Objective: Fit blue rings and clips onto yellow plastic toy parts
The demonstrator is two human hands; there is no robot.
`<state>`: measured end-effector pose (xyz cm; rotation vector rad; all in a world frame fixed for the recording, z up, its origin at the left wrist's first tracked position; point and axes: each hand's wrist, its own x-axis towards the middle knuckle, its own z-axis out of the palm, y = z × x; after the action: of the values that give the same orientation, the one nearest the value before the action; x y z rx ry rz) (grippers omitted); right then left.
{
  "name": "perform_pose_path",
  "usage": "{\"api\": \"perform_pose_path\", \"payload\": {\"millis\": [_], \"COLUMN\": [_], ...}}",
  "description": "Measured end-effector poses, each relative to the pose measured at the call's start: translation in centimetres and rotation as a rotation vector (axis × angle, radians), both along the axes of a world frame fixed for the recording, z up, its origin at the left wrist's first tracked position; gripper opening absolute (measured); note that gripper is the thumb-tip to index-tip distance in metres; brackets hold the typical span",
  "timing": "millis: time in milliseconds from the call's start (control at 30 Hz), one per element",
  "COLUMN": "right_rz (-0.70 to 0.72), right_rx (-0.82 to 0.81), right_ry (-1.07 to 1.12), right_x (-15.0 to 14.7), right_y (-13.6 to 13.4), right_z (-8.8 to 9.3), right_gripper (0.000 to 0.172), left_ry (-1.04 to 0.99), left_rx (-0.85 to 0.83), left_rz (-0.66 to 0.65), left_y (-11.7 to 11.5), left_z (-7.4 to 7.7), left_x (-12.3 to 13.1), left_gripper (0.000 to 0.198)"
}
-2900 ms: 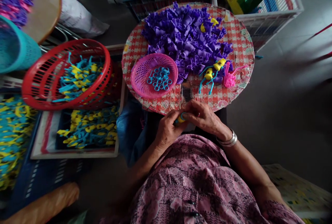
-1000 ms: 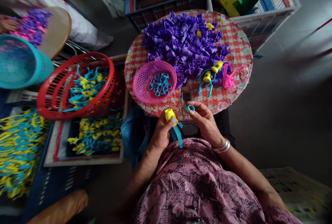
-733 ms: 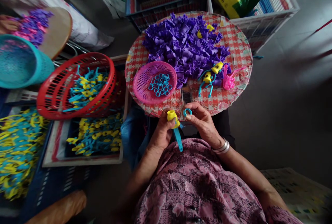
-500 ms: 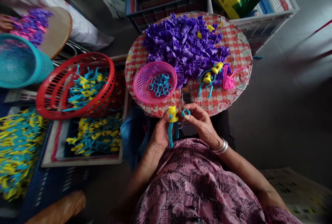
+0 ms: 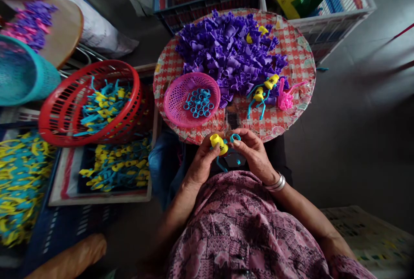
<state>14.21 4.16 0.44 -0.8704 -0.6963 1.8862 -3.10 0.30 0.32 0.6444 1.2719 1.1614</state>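
My left hand (image 5: 203,160) is closed on a yellow plastic toy body (image 5: 217,142) with thin teal limbs. Between the thumb and fingers of my right hand (image 5: 254,152) is a small teal ring (image 5: 235,138), held just right of the toy body and apart from it. Both hands are over my lap at the table's near edge. Beyond them, a pink basket (image 5: 168,108) holds many similar teal rings (image 5: 200,102). Two assembled yellow and teal pieces (image 5: 258,94) lie on the table, beside a pink plastic piece (image 5: 285,99).
Purple plastic parts (image 5: 229,50) are heaped on the round checkered table (image 5: 297,54). To the left, a red basket (image 5: 48,128) and a tray (image 5: 61,199) contain yellow and teal pieces. A teal basket (image 5: 48,80) stands farther left. Crates (image 5: 207,5) are behind the table.
My left hand has tilted the yellow toy body, so its teal limbs now point down and more away from view. The ring has turned slightly in my right hand. The view has shifted a little.
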Motion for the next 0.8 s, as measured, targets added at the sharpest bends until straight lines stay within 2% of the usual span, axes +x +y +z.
{"api": "perform_pose_path", "payload": {"millis": [100,267,367,567,667,800], "right_rz": [-0.005,0.006,0.006,-0.028,-0.008,-0.006], "right_rx": [0.014,0.049,0.099,0.329,0.386,0.435], "right_ry": [-0.03,-0.063,-0.09,-0.214,-0.286,-0.338], "right_x": [0.1,0.2,0.2,0.0,-0.3,-0.6], "right_y": [-0.1,-0.3,-0.3,0.0,0.3,0.3], "right_z": [-0.3,-0.8,-0.8,0.4,0.9,0.7], "right_gripper": [0.044,0.045,0.041,0.032,0.034,0.035], "left_ry": [0.127,0.32,0.417,0.364,0.347,0.316], "left_rx": [0.027,0.089,0.134,0.176,0.225,0.186], "left_rz": [-0.072,-0.04,-0.067,-0.106,-0.118,-0.095], "left_y": [-0.3,-0.8,-0.9,-0.4,-0.2,-0.1], "left_z": [0.0,0.5,0.9,1.1,1.1,1.1], "left_x": [0.0,0.6,0.8,1.1,1.2,1.2], "left_gripper": [0.05,0.043,0.039,0.038,0.035,0.035]}}
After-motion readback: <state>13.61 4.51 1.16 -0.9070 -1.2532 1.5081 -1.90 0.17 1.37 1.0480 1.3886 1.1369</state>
